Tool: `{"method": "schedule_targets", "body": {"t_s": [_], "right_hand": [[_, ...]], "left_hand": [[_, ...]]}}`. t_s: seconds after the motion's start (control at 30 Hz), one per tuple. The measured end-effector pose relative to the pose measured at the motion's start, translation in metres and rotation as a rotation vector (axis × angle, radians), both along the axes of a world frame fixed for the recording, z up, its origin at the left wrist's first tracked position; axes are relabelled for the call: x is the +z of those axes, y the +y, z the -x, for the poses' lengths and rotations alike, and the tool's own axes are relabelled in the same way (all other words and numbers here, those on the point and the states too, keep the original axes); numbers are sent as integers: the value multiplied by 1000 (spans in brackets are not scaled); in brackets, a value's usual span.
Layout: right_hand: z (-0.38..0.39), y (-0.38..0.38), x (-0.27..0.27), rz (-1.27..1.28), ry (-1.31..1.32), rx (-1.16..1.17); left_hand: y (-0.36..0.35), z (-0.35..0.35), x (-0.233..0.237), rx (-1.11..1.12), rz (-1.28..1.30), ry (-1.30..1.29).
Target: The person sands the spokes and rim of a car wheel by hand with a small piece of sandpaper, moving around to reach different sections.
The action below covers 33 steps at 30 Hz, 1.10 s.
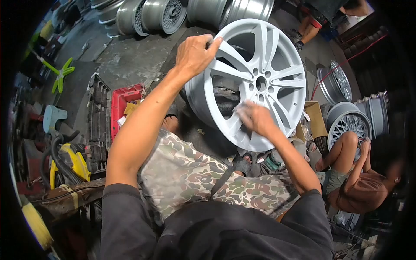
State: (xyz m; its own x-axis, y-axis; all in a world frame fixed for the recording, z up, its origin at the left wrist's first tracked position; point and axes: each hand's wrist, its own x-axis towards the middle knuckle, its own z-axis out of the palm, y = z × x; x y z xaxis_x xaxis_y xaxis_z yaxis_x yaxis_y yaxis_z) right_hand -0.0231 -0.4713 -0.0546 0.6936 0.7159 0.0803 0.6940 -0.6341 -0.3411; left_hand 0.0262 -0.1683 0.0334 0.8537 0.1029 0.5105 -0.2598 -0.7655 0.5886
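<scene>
A pale grey alloy wheel rim with paired spokes stands tilted before me, its face turned up towards me. At its upper left edge, my left hand is closed, fingers hooked over the lip. My right hand is at a lower-left spoke, blurred by motion. Its fingers look bent and pressed together against the spoke. Whatever they hold, if anything, is hidden by the blur.
Several silver rims stand at the back. To the right, a person crouches at a mesh-spoked rim. A red crate, a yellow machine with a hose and a cardboard box are nearby. Another person's legs show behind.
</scene>
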Motion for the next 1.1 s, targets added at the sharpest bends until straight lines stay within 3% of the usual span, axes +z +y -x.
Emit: {"method": "schedule_targets", "body": {"t_s": [0.07, 0.2, 0.23, 0.3, 0.37, 0.43, 0.57, 0.67, 0.77, 0.9, 0.97, 1.1], "right_hand": [[40, 10, 7, -49, 151, 176], [-1, -1, 5, 14, 6, 58], [-7, 9, 24, 86, 88, -89], [-9, 4, -13, 101, -21, 20], [24, 18, -2, -5, 39, 211], [24, 17, 6, 82, 8, 191], [-2, 2, 7, 110, 53, -92], [58, -2, -10, -255, -120, 44], [81, -18, -20, -202, -323, 130], [15, -20, -43, -279, -435, -299], [-1, -15, -47, -369, -424, -356], [72, 2, -49, -394, -358, -199]], "left_hand": [[-3, 2, 3, -33, -7, -38], [-20, -1, -3, -157, -125, -138], [-24, 0, -4, -205, -175, -177], [-30, 1, -12, -226, -299, -202], [-33, 1, -16, -248, -388, -181], [-36, -3, -18, -252, -440, -157], [-48, -1, -24, -270, -578, -11], [-51, 1, -28, -268, -664, -5], [-54, 1, -34, -260, -693, 25], [-60, -1, -34, -266, -745, 59], [-59, -1, -36, -235, -703, 81], [-55, -1, -32, -250, -679, 98]]}}
